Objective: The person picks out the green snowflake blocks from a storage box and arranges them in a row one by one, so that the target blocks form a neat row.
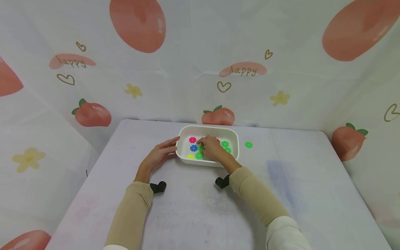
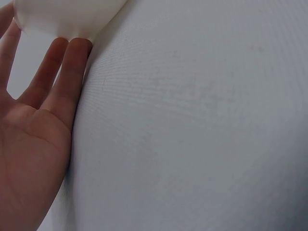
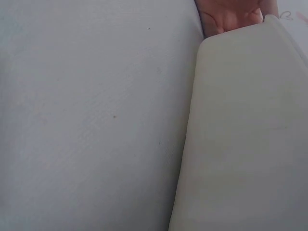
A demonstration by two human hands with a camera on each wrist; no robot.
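Observation:
A white plastic tub (image 1: 207, 163) lies towards the back of the table, with small flower-shaped plastic discs inside. Among them are a pink disc (image 1: 192, 140), a blue disc (image 1: 193, 148), a yellow disc (image 1: 190, 157) and several green discs (image 1: 225, 143); a bit of a red disc (image 1: 218, 141) shows behind the knuckles. My left hand (image 1: 158, 155) rests fairly straight fingers against the tub's left end. Inside the tub, my right hand (image 1: 214, 149) reaches down with bent fingers beside a green disc (image 1: 201, 148); I cannot tell whether it pinches one. The tub's wall (image 3: 245, 125) hides it in the right wrist view.
One green disc (image 1: 248, 144) lies on the table just right of the tub. Black wrist-camera mounts (image 1: 158, 187) stick out by both sleeves. A white cloth backdrop (image 1: 187, 69) with printed fruit rises right behind the table (image 1: 187, 215).

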